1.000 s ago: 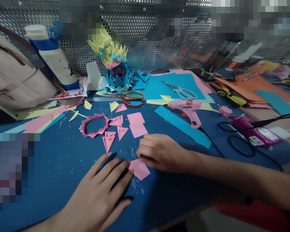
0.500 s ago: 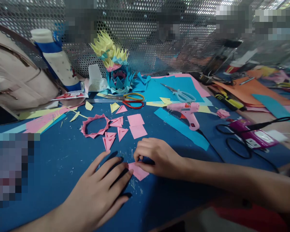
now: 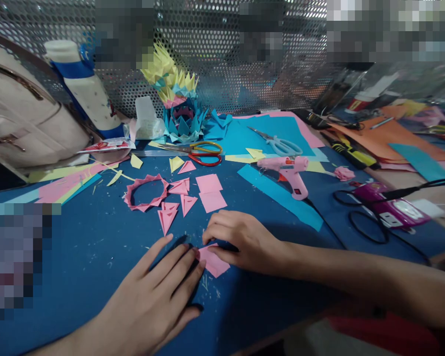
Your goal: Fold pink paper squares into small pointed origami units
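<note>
A small pink paper piece (image 3: pixel 215 265) lies on the blue table in front of me, with a folded edge showing. My left hand (image 3: pixel 154 289) rests flat with its fingers spread, two fingertips at the left edge of the paper. Over the paper's upper right side, my right hand (image 3: pixel 241 240) is closed with curled fingers, its thumb and forefinger at the top edge; the hand hides part of the paper. Just beyond are two pink paper squares (image 3: pixel 210 193), several folded pink triangles (image 3: pixel 166 219) and a ring of joined pink pieces (image 3: pixel 146 194).
A pink glue gun (image 3: pixel 291 173) with its cord lies behind my right hand. Yellow-and-red scissors (image 3: pixel 205 153), light blue scissors (image 3: pixel 282 144), blue paper (image 3: pixel 241 136) and a folded-paper model (image 3: pixel 181 109) stand or lie farther back. A bottle (image 3: pixel 85 91) and bag (image 3: pixel 25 104) are left.
My right fingers have shifted slightly left and up, and more of the pink paper's upper part shows. The left hand stays in nearly the same place.
</note>
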Action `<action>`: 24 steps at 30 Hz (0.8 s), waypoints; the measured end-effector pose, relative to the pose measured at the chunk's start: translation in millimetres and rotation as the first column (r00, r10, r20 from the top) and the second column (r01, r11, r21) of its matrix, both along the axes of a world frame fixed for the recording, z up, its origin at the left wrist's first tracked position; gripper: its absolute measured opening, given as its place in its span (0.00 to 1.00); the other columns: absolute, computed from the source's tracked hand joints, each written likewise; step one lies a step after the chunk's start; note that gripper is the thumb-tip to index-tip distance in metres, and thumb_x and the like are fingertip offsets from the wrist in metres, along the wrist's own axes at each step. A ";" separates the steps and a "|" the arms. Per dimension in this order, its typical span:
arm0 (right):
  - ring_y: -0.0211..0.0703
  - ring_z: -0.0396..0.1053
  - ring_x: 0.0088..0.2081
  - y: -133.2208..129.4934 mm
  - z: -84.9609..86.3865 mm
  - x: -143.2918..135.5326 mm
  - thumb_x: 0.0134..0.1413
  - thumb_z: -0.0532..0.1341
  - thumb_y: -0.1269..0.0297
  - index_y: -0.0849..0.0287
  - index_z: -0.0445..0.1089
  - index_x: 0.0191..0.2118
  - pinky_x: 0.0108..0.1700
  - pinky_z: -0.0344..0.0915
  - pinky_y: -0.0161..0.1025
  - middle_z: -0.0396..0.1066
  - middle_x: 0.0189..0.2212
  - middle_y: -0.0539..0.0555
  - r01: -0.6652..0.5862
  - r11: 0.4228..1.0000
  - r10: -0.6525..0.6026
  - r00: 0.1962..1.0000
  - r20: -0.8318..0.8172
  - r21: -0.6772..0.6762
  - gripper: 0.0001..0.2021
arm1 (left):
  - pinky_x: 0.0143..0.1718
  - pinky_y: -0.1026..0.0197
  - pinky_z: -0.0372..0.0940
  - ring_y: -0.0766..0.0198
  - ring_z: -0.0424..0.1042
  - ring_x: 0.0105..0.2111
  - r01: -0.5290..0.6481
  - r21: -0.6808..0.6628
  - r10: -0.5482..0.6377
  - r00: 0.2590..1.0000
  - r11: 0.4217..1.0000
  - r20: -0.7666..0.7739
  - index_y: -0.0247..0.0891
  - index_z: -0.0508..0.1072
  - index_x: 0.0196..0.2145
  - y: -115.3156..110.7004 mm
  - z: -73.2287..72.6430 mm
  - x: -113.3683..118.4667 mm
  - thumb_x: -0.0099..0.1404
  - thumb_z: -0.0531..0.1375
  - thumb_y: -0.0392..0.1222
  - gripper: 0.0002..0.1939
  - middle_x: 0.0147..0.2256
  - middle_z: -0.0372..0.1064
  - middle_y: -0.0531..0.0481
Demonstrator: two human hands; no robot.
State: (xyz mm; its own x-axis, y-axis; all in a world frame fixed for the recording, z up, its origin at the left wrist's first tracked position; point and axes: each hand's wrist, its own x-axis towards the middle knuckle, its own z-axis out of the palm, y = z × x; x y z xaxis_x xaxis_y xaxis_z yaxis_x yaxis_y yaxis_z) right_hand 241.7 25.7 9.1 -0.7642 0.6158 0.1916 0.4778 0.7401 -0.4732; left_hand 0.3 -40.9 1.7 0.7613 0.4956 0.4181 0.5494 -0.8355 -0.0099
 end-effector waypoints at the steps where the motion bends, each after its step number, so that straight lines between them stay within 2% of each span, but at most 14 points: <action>1: 0.39 0.68 0.39 0.4 0.0 0.4 0.61 0.63 0.68 0.57 0.71 0.41 0.40 0.59 0.35 0.72 0.38 0.51 -0.011 1.000 0.011 1.000 -0.002 0.008 0.03 | 0.70 0.48 0.35 0.54 0.69 0.53 0.001 -0.008 -0.001 1.000 1.000 -0.004 0.35 0.76 0.53 0.1 0.0 -0.5 0.74 0.54 0.54 0.22 0.51 0.74 0.45; 6: 0.37 0.69 0.38 0.0 -0.6 3.8 0.67 0.58 0.64 0.58 0.73 0.41 0.39 0.60 0.36 0.74 0.38 0.51 -0.064 0.991 0.066 0.998 -0.016 0.120 0.07 | 0.70 0.47 0.35 0.54 0.69 0.53 0.008 -0.015 -0.008 1.000 1.000 -0.011 0.35 0.75 0.53 0.6 -0.4 -2.2 0.73 0.55 0.54 0.22 0.51 0.74 0.45; 10: 0.40 0.67 0.38 -0.4 0.4 7.3 0.70 0.54 0.64 0.59 0.72 0.42 0.41 0.60 0.40 0.74 0.39 0.51 -0.147 0.943 0.148 0.989 0.019 0.299 0.10 | 0.70 0.47 0.36 0.54 0.70 0.53 0.009 -0.019 -0.009 1.000 1.000 -0.003 0.35 0.75 0.54 0.4 -1.1 -1.6 0.73 0.55 0.54 0.22 0.51 0.75 0.45; 13: 0.40 0.66 0.37 -0.3 1.0 8.9 0.71 0.52 0.65 0.59 0.72 0.44 0.40 0.60 0.41 0.73 0.40 0.51 -0.162 0.916 0.163 0.986 0.031 0.366 0.11 | 0.70 0.48 0.37 0.54 0.70 0.52 0.018 -0.018 -0.018 1.000 1.000 0.000 0.34 0.75 0.53 1.0 -0.2 -1.5 0.74 0.55 0.54 0.22 0.50 0.75 0.45; 19: 0.39 0.64 0.38 -0.4 1.6 9.9 0.72 0.51 0.66 0.58 0.71 0.44 0.40 0.60 0.40 0.72 0.41 0.50 -0.169 0.902 0.155 0.986 0.068 0.396 0.12 | 0.70 0.49 0.36 0.55 0.71 0.51 0.026 -0.009 -0.027 0.999 1.000 -0.037 0.34 0.75 0.54 1.9 3.3 -1.7 0.73 0.54 0.55 0.24 0.48 0.76 0.45; 24: 0.38 0.65 0.37 0.8 5.9 9.2 0.72 0.50 0.67 0.58 0.72 0.43 0.40 0.60 0.39 0.73 0.40 0.51 -0.191 0.917 0.167 0.981 0.097 0.351 0.13 | 0.70 0.46 0.38 0.52 0.70 0.52 -0.021 0.004 0.021 0.998 1.000 -0.054 0.34 0.75 0.54 -3.7 0.9 -1.1 0.73 0.54 0.56 0.24 0.48 0.75 0.42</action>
